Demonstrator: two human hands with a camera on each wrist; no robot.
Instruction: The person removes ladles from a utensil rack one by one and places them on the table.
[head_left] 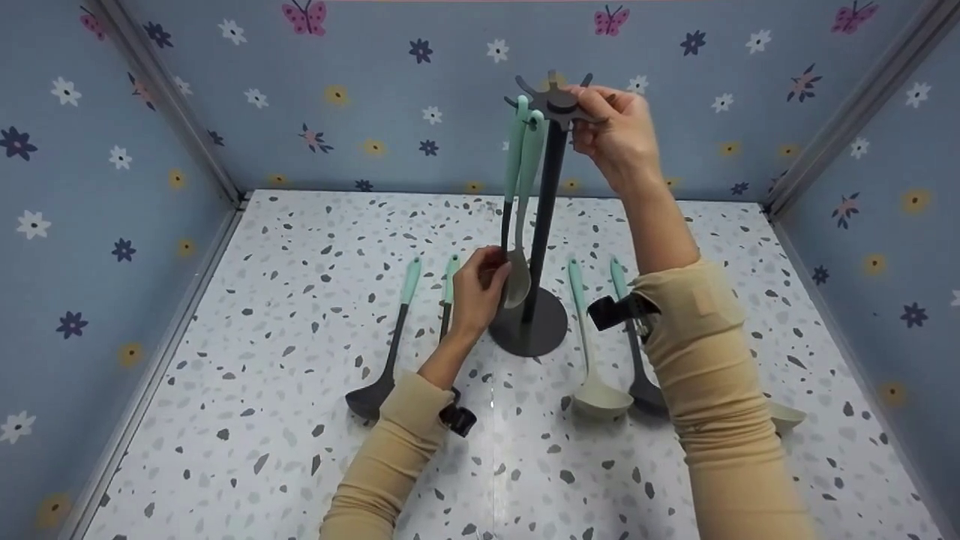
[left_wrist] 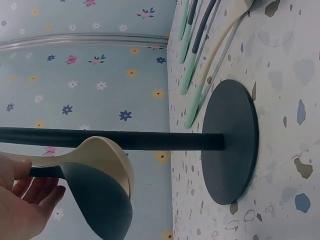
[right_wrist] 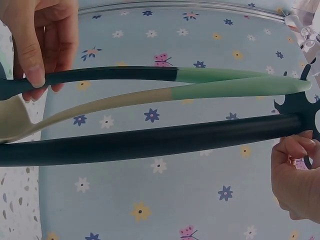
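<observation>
A dark utensil stand (head_left: 548, 202) rises from a round base, with curved hooks at its top. My right hand (head_left: 622, 139) pinches one hook at the rack's right side. On its left side hangs a cream ladle (left_wrist: 112, 155) with a mint handle. Close beside it is a dark ladle (left_wrist: 100, 200), its mint handle end up at the hooks. My left hand (head_left: 480, 289) pinches the dark ladle low on its shaft, just above the bowl. Whether its handle hole sits on a hook I cannot tell.
On the speckled table lie a dark ladle (head_left: 375, 390) and a partly covered utensil (head_left: 451, 277) at left. To the right are a cream ladle (head_left: 600, 397), another dark utensil (head_left: 645, 394) and a cream bowl end (head_left: 786, 415) behind the right sleeve. Flowered walls enclose the table.
</observation>
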